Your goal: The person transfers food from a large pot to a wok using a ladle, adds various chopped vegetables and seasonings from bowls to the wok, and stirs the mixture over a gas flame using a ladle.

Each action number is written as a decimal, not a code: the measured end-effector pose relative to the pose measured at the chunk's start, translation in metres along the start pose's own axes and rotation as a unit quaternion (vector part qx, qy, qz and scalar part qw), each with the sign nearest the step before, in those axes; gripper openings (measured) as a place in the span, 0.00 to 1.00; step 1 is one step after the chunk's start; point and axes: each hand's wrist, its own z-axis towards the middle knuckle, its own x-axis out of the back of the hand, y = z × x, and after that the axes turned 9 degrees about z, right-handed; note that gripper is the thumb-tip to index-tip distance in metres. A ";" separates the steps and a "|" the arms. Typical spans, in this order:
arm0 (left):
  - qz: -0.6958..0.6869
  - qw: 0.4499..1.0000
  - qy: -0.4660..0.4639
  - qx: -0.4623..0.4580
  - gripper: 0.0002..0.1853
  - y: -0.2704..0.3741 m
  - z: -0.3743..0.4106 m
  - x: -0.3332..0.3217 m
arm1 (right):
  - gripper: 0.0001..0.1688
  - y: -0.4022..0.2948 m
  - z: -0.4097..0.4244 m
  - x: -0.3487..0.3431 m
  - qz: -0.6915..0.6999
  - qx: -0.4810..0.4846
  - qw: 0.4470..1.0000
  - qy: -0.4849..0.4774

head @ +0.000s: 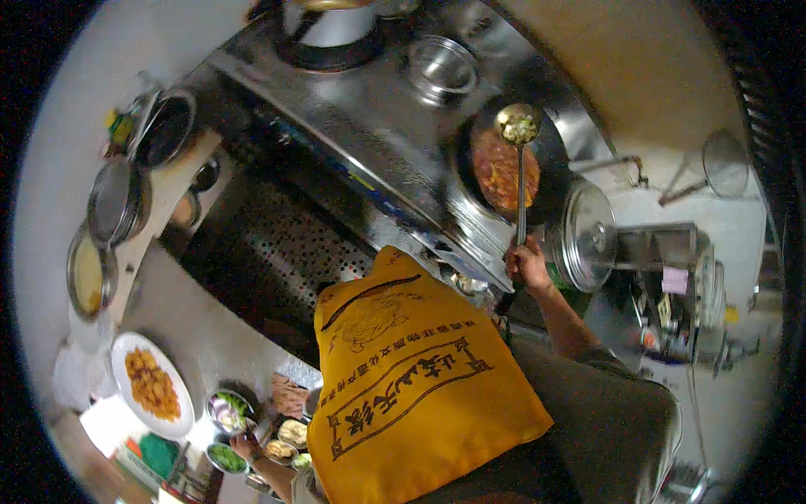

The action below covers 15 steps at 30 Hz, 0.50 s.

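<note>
My right hand (529, 261) is closed around the handle of a metal ladle (521, 183). The ladle's bowl, holding chopped pale and greenish bits, is over a dark wok (554, 151). Reddish-brown sauce or food (504, 167) fills the wok's bottom. Far to the other side, my left hand (244, 445) grips the rim of a metal bowl (228, 411) of cut purple onion and green vegetable. Beside that hand is another bowl, with chopped greens (227, 458). The fingers of my left hand are small and partly blurred.
A lidded steel pot (590, 236) stands beside the wok, and a glass or metal bowl (442, 66) sits on the steel stove top (378, 107). A white oval plate of orange-brown food (153, 385) rests on the counter. Several pans (113, 201) line the shelf. A yellow apron (422, 390) hangs before me.
</note>
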 end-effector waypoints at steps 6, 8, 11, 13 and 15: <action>-0.013 0.995 0.074 -0.072 0.10 0.030 -0.012 0.026 | 0.14 0.016 -0.025 0.077 -0.470 0.124 0.855 0.178; -0.017 0.989 0.098 -0.113 0.09 0.050 0.005 0.033 | 0.16 0.028 -0.034 0.085 -0.406 0.194 0.871 0.196; -0.030 0.974 0.137 -0.178 0.09 0.075 0.021 0.045 | 0.16 0.027 -0.055 0.089 -0.243 0.117 0.943 0.194; -0.043 0.959 0.162 -0.231 0.09 0.101 0.034 0.061 | 0.21 0.033 -0.067 0.109 -0.221 0.101 0.958 0.155; -0.059 0.932 0.187 -0.305 0.09 0.139 0.041 0.066 | 0.31 0.032 -0.072 0.133 -0.188 0.041 0.975 0.114</action>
